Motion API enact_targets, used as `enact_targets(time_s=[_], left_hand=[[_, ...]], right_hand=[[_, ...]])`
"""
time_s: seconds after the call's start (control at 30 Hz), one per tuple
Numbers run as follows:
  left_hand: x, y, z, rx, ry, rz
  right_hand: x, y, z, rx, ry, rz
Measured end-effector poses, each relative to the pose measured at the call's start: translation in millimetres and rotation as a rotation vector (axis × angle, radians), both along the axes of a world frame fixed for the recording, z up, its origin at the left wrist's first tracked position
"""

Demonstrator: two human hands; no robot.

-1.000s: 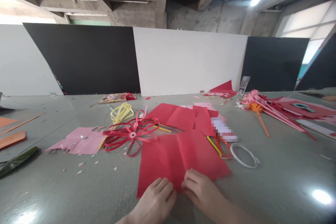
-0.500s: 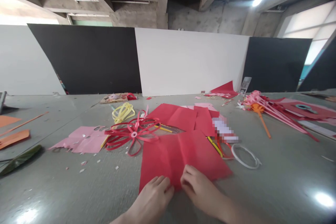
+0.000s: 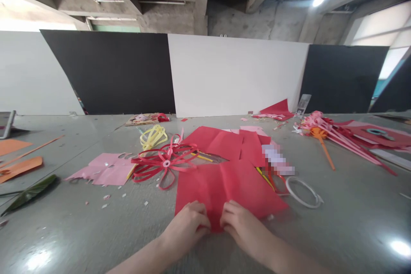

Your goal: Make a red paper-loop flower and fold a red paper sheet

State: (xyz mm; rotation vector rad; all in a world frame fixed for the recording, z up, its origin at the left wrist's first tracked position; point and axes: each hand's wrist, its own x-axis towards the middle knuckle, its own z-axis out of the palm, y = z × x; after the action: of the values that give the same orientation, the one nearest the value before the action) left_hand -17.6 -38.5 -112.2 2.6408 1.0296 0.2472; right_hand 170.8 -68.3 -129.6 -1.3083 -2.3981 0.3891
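A sheet of red paper (image 3: pixel 253 192) with a crease down its middle lies in front of me on the grey surface. My left hand (image 3: pixel 192 222) grips its near edge left of the crease, fingers curled and closed. Just right of the crease, my right hand (image 3: pixel 234 220) pinches the same edge, a short gap from the left. The fingertips of both hands are partly hidden. Beyond the sheet's left corner sits a flower shape of looped red paper strips (image 3: pixel 166 163). More red sheets (image 3: pixel 224 143) lie behind the one I hold.
Pink cut paper (image 3: pixel 111 170) and yellow loops (image 3: pixel 153 137) lie to the left, with a green leaf (image 3: pixel 35 192) nearer. A coil of white cord (image 3: pixel 303 192) is at right, before pink strips (image 3: pixel 334 137) and an orange piece (image 3: pixel 326 150). White and black panels (image 3: pixel 237 77) stand behind.
My left hand has moved up and slightly closer to the right hand along the sheet's near edge. My right hand stays on the edge. The whole view has shifted slightly.
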Motion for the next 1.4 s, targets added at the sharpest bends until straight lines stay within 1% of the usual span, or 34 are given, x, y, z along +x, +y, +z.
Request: enact_targets(time_s=[0.13, 0.2, 0.27, 0.43, 0.57, 0.67, 0.9, 0.97, 1.07, 1.17, 1.27, 1.4], left_hand=[[0, -6, -5.6, 0.300, 0.151, -0.133], [-1, -10, -10.3, 0.420, 0.219, -0.176], [-4, -14, -13.9, 0.472, 0.251, -0.184], [-11, -17, -13.6, 0.455, 0.221, -0.192], [-14, -19, -11.2, 0.498, 0.185, -0.248], [-16, -20, -13.0, 0.458, 0.145, -0.247], [-18, -17, -19.2, 0.341, 0.131, -0.160], [-16, -18, -18.9, 0.301, 0.115, -0.098], [-10, -21, -18.6, 0.210, 0.040, 0.022], [-8, -22, -20.0, 0.162, -0.015, 0.080], [-9, -22, -24.1, 0.195, -0.021, 0.049], [-12, -22, -32.6, 0.331, 0.045, -0.039]], right_hand=[[-5, -6, -5.9, 0.185, -0.209, 0.070], [-5, -8, -7.3, 0.222, -0.239, 0.078], [-4, -8, -7.0, 0.208, -0.228, 0.071], [-3, -4, -6.9, 0.133, -0.143, 0.023], [-9, -2, -11.1, 0.123, -0.079, 0.052], [-14, 0, -14.5, 0.092, -0.016, 0.059], [-17, 0, -16.4, 0.029, 0.069, 0.047], [-17, -1, -15.5, 0.004, 0.090, 0.046], [-16, 0, -14.5, -0.035, 0.130, 0.050], [-16, 1, -14.8, -0.052, 0.171, 0.056], [-15, 1, -15.9, -0.057, 0.193, 0.061], [-15, 1, -16.2, -0.051, 0.172, 0.073]])
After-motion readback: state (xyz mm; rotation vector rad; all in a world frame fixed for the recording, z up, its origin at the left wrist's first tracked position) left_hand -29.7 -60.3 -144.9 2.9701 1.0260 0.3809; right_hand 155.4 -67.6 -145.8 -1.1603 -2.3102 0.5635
